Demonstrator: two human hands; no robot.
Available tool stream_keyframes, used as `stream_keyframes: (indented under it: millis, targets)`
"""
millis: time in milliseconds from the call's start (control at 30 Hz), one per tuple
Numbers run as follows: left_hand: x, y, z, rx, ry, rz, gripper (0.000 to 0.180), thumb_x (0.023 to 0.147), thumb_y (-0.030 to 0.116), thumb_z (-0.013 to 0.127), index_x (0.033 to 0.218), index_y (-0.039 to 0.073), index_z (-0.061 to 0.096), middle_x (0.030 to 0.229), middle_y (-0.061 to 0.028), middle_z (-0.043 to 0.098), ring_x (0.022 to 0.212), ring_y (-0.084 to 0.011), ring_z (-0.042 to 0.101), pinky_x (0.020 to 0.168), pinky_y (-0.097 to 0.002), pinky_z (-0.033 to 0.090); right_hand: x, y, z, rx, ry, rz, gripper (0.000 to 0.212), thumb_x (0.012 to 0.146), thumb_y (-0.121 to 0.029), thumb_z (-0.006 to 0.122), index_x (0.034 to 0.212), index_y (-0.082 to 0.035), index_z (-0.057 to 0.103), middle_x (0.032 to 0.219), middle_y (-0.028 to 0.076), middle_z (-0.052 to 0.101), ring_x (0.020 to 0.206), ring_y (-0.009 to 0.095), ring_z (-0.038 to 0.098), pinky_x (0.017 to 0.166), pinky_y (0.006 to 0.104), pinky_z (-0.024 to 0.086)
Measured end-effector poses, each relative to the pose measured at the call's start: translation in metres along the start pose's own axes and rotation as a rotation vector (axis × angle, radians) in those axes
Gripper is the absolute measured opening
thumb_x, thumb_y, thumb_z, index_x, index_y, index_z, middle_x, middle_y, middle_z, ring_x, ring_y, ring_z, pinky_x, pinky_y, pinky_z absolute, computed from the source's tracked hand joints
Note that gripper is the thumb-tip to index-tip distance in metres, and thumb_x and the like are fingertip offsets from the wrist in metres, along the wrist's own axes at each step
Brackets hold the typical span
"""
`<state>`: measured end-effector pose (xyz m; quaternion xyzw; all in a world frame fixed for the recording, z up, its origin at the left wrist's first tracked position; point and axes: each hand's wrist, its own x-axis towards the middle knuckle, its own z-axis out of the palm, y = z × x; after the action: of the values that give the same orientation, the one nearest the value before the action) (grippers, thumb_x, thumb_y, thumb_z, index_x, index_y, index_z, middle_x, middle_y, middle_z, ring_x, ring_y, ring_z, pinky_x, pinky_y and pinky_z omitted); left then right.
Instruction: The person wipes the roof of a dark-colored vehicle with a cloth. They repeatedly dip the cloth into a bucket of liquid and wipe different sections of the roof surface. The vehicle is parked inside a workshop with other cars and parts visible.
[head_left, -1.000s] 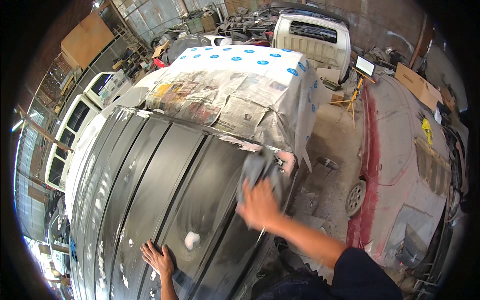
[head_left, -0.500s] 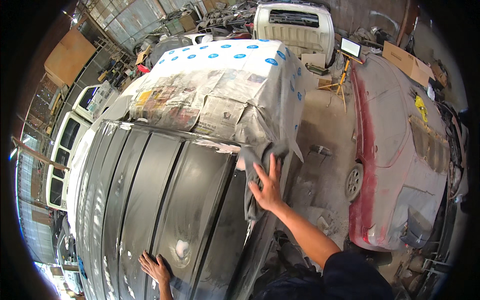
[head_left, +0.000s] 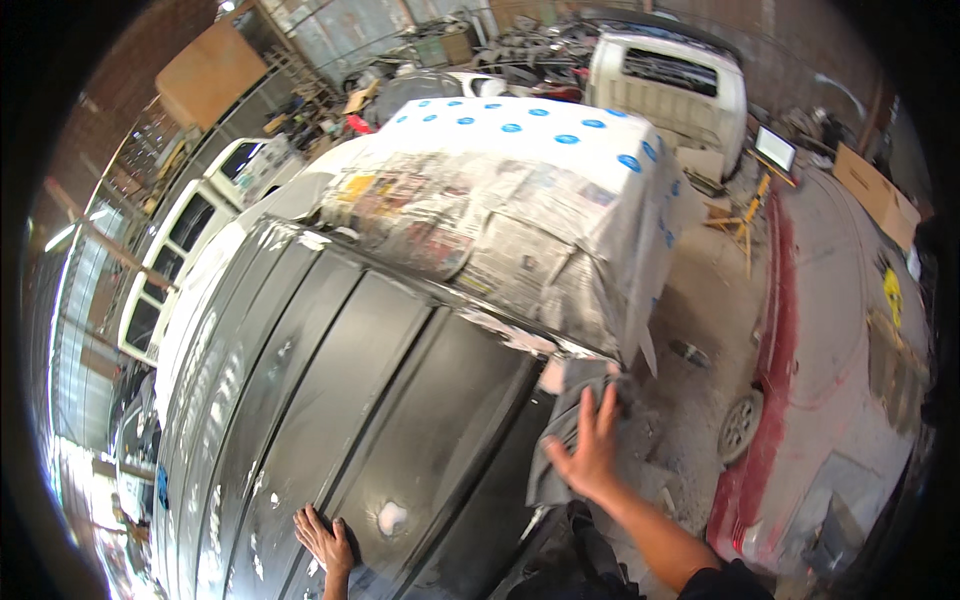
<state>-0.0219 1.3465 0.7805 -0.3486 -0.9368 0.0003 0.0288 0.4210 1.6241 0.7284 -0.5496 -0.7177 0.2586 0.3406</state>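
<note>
A ribbed black vehicle roof (head_left: 430, 400) with worn and pale patches spreads below me. My right hand (head_left: 592, 450) presses a dark grey cloth (head_left: 572, 385) onto the roof's far right corner, fingers spread over it. Part of the cloth hangs down beside my thumb. Next to it shows a pinkish filler patch (head_left: 552, 375). My left hand (head_left: 325, 540) lies flat on the roof near its lower end, fingers stretched and holding nothing. A round pale filler spot (head_left: 392, 518) is just right of it.
Newspaper (head_left: 530, 255) and white sheeting with blue marks (head_left: 480, 140) cover the vehicle's front. Right stands a dusty red and grey car (head_left: 800, 330). Between them are concrete floor (head_left: 695, 290) and a yellow tripod (head_left: 745, 220) with a screen. A white cab (head_left: 665, 100) stands behind.
The view has turned, so the scene sits further right and tilted. My right hand and the cloth have drawn slightly nearer to me along the roof edge. My left hand stays on the roof.
</note>
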Motion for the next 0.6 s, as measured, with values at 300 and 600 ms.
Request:
stream_keyframes:
  millis: [300, 600]
  targets:
    - [0.002, 0.011, -0.016, -0.072, -0.049, -0.008, 0.087, 0.089, 0.049, 0.058, 0.156, 0.0, 0.033, 0.162, -0.0303, 0.026, 0.154, -0.0478, 0.017, 0.125, -0.0614, 0.007, 0.188, -0.033, -0.002, -0.325, -0.556, -0.347, 0.068, 0.102, -0.039, 0.056, 0.161, -0.016, 0.033, 0.161, 0.027, 0.036, 0.141, 0.046, 0.043, 0.111, 0.0591, 0.038]
    - [0.009, 0.012, -0.026, -0.08, -0.116, -0.019, 0.092, 0.081, 0.049, 0.068, 0.152, 0.002, 0.035, 0.16, -0.0323, 0.026, 0.152, -0.0523, 0.019, 0.123, -0.0672, 0.008, 0.395, -0.172, 0.264, -0.341, -0.606, -0.595, 0.079, 0.105, -0.055, 0.045, 0.164, -0.009, 0.021, 0.165, 0.031, 0.023, 0.148, 0.047, 0.036, 0.118, 0.0529, 0.036]
